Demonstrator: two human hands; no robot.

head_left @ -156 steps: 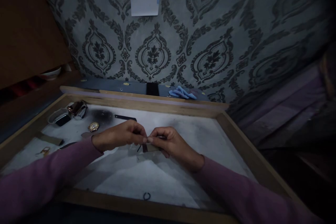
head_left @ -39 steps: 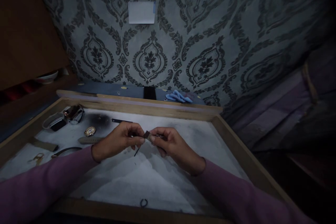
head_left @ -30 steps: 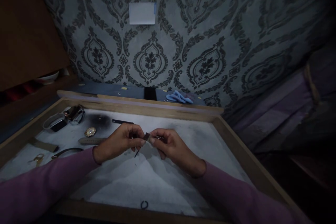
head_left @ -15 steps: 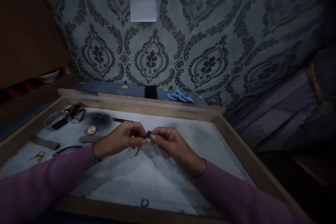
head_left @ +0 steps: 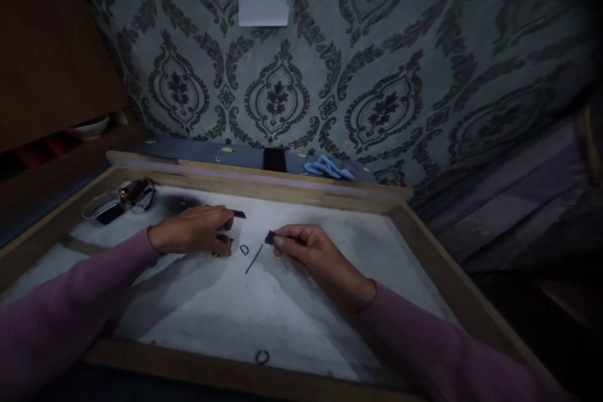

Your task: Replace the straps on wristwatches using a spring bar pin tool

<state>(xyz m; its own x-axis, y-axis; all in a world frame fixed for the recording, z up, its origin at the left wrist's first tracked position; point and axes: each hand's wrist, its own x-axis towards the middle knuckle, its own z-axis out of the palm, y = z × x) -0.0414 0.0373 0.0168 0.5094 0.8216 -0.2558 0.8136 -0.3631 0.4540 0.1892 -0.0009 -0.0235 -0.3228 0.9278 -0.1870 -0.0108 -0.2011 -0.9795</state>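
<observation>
Over the white work surface (head_left: 282, 326), my right hand (head_left: 315, 257) pinches a small dark brown strip, perhaps leather (head_left: 270, 237), between thumb and fingertips. To the left, my left hand (head_left: 193, 230) hangs palm down, its fingers curved and apart. Shadow darkens the space between its fingers, and I make out nothing held there. Just right of those fingertips lies a small black loop (head_left: 244, 250). A thin dark stick (head_left: 254, 259) lies between the hands. Beyond the left hand, a dark flat blade-like strip (head_left: 239, 214) is partly covered.
A wooden rim (head_left: 301, 191) borders the surface. Several watches, one with a dark square face (head_left: 110, 212), sit in the far left corner. An olive strap (head_left: 80, 244) lies nearby. Another black loop (head_left: 262, 357) is at the front; a blue cloth (head_left: 328, 167) lies behind the rim.
My left hand has let go of the brown strip and moved left, covering the gold watch face. My right hand keeps the strip. The loop between the hands now shows.
</observation>
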